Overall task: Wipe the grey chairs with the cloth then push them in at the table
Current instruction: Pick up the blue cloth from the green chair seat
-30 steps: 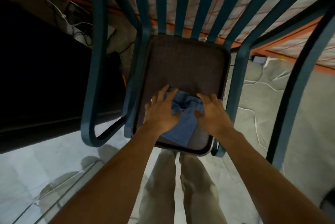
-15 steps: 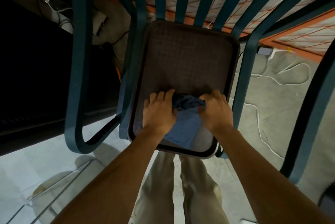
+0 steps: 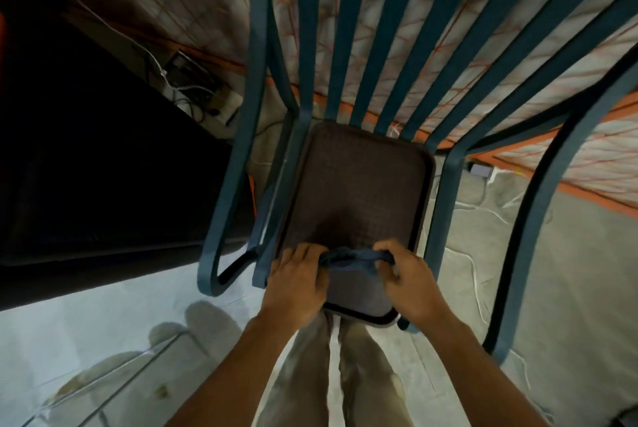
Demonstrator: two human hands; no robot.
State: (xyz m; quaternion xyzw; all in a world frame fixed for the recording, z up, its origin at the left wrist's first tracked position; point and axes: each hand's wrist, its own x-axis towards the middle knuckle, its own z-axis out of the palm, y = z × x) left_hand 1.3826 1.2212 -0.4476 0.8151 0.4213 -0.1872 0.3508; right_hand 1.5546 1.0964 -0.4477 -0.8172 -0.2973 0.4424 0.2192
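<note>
A chair with a blue-grey slatted metal frame (image 3: 445,216) and a dark woven seat (image 3: 355,185) stands right in front of me, seen from above. A blue cloth (image 3: 348,259) lies bunched along the seat's near part. My left hand (image 3: 298,283) grips the cloth's left end and my right hand (image 3: 407,280) grips its right end, fingers curled over the fabric. Both hands rest on the seat near its front edge. My legs show below the seat.
A dark table edge (image 3: 103,167) fills the left side. White cables (image 3: 483,219) trail over the floor at the right. A power strip with plugs (image 3: 203,98) lies by the wall at upper left. An orange-lined patterned wall (image 3: 397,46) stands behind the chair back.
Both hands have drawn the cloth toward the seat's front edge and gathered it into a narrow bunch; earlier it lay spread out flat under the palms.
</note>
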